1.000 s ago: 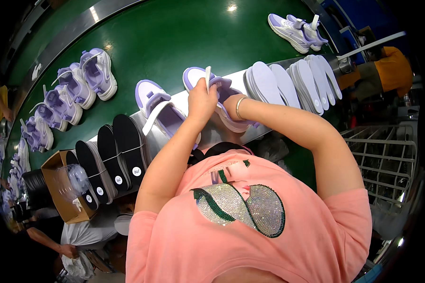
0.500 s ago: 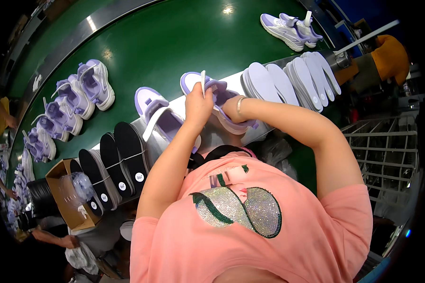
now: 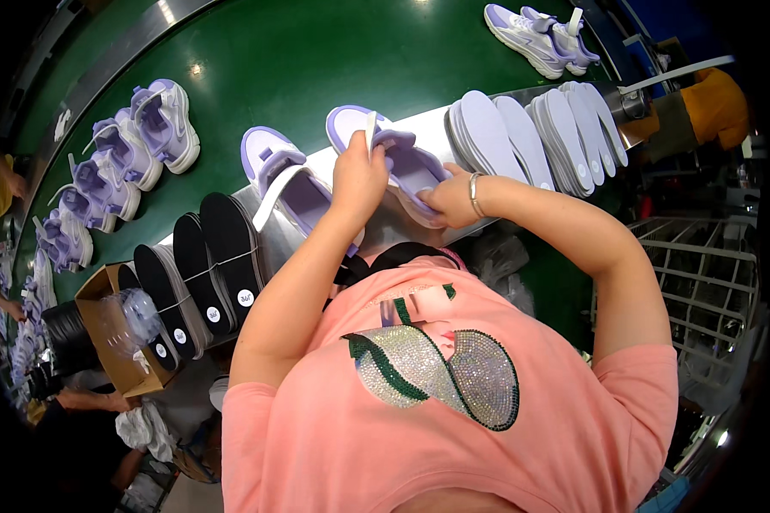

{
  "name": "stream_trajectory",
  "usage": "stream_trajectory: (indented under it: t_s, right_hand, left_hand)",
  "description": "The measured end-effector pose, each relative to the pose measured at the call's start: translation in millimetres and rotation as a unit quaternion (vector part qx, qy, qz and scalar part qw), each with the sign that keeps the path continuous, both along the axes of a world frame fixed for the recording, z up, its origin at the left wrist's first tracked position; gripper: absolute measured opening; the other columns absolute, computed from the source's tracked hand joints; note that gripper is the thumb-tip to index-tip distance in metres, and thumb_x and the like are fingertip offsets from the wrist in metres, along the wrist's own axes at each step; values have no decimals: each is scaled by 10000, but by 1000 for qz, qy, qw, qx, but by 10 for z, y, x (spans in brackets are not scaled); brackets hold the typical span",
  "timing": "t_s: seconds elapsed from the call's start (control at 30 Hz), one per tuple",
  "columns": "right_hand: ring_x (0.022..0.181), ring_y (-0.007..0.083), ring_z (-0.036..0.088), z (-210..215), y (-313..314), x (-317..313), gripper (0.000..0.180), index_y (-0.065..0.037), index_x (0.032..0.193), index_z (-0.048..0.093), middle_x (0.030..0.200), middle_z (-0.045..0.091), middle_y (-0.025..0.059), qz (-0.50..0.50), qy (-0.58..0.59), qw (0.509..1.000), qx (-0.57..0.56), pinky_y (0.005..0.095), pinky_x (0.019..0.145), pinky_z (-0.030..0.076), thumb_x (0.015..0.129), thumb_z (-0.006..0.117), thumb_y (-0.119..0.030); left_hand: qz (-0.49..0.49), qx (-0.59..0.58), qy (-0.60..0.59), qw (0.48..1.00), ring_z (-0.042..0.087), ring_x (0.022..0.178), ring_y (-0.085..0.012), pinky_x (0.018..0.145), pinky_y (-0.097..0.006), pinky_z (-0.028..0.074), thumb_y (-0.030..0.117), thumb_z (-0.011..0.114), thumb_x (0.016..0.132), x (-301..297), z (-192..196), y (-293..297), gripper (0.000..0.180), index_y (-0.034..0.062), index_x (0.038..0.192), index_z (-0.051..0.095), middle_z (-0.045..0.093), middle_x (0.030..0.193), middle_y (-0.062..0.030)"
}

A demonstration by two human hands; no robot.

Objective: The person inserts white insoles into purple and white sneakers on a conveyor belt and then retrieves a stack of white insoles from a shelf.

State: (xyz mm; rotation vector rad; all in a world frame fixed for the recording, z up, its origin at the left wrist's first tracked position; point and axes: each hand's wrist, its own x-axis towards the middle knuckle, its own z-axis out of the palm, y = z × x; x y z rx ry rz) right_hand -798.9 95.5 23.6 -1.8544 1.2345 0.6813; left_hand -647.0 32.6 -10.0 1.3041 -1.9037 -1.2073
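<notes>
A white and purple sneaker (image 3: 419, 171) lies in front of me, toe pointing away, its opening facing up. At its tongue, my left hand (image 3: 359, 175) is closed on the shoe's white strap, which sticks up above the fingers. My right hand (image 3: 455, 198) grips the collar near the heel, thumb at the opening's edge; some of its fingers are hidden. Just left of my left hand rests a second sneaker (image 3: 269, 150) with its white strap (image 3: 275, 198) flipped open across it. My left forearm covers part of its heel.
Stacks of white insoles (image 3: 479, 128) stand to the right, black insoles (image 3: 201, 256) to the left. Several sneakers (image 3: 164, 124) line the green table (image 3: 316, 51) at left; another pair (image 3: 535, 38) sits far right. Beside the black insoles is a cardboard box (image 3: 103, 333). A wire rack (image 3: 701, 291) stands right.
My right hand has drawn back out of the sneaker's opening to its heel edge. My left hand keeps hold of the strap. The whole view has shifted slightly.
</notes>
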Motion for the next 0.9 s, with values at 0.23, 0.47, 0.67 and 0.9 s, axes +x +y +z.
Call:
stream_trajectory:
  t_s: [0.23, 0.47, 0.67, 0.9]
  right_hand:
    - [806, 250, 593, 650, -80, -185, 374, -55, 1065, 507, 803, 625, 95, -133, -164, 961, -178, 486, 970, 217, 755, 550, -259]
    - [816, 314, 590, -221, 87, -49, 323, -47, 1000, 484, 795, 613, 173, 12, 0, 1000, -21, 465, 852, 311, 701, 502, -169]
    - [783, 346, 574, -141, 114, -8, 281, -26, 936, 479, 776, 600, 193, -61, -50, 995, -58, 456, 767, 349, 689, 506, -158]
    - [805, 378, 551, -177, 151, 284, 297, 12, 907, 471, 791, 583, 228, -120, -33, 988, -89, 468, 734, 372, 680, 535, -169]
  left_hand:
    - [25, 33, 42, 998, 570, 642, -390, 553, -424, 426, 99, 477, 819, 124, -1, 103, 140, -12, 900, 448, 577, 675, -219]
    - [-5, 163, 85, 983, 520, 648, -110, 589, -244, 420, 222, 503, 844, -82, -87, -128, 232, -2, 893, 539, 577, 730, -56]
    - [23, 124, 85, 988, 553, 691, -181, 632, -298, 441, 237, 526, 817, -157, -440, -197, 275, -16, 925, 532, 587, 761, -107]
    - [33, -230, 4, 973, 535, 686, -322, 603, -404, 435, 194, 602, 736, 522, 342, 185, 351, 22, 1003, 451, 549, 730, -142]
